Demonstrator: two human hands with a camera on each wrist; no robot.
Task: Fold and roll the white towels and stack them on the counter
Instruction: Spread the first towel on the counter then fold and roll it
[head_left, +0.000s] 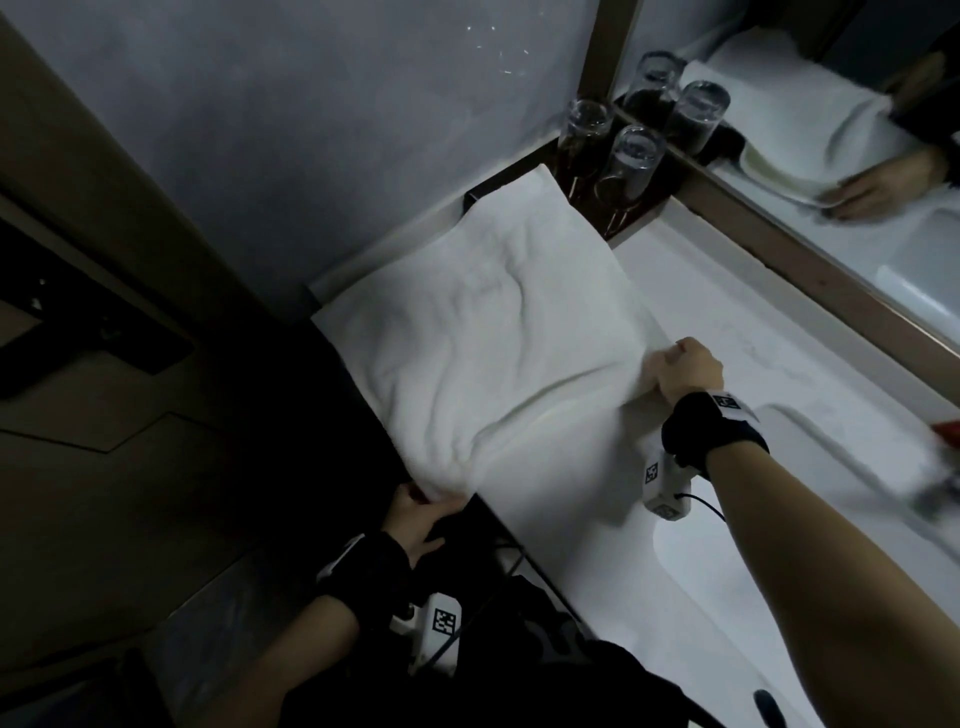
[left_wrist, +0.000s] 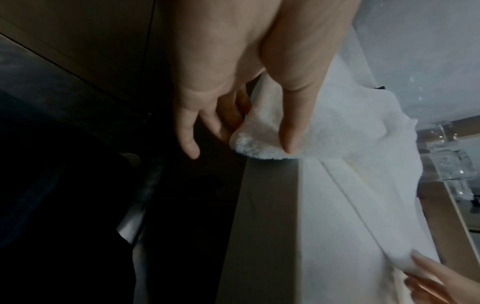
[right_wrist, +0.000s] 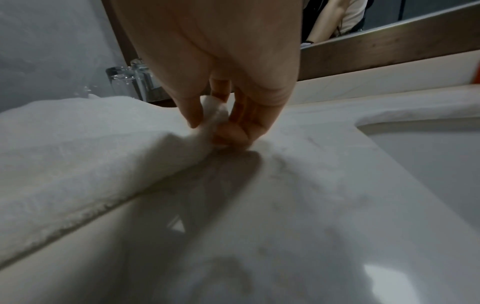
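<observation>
A white towel (head_left: 498, 332) lies spread on the white counter (head_left: 737, 374), reaching back to the corner by the wall. My left hand (head_left: 415, 506) pinches its near corner just past the counter's front edge; in the left wrist view the thumb presses that towel corner (left_wrist: 259, 146) against the fingers. My right hand (head_left: 680, 364) grips the towel's right corner low over the counter, and the right wrist view shows the towel edge (right_wrist: 213, 115) bunched between thumb and fingers. The towel sags slightly between both hands.
Several upturned glasses (head_left: 628, 156) stand in the back corner beside the towel. A mirror (head_left: 831, 130) with a wooden frame runs along the back. A sink basin (head_left: 753, 597) opens to the right of my right arm. Dark cabinetry and floor lie to the left.
</observation>
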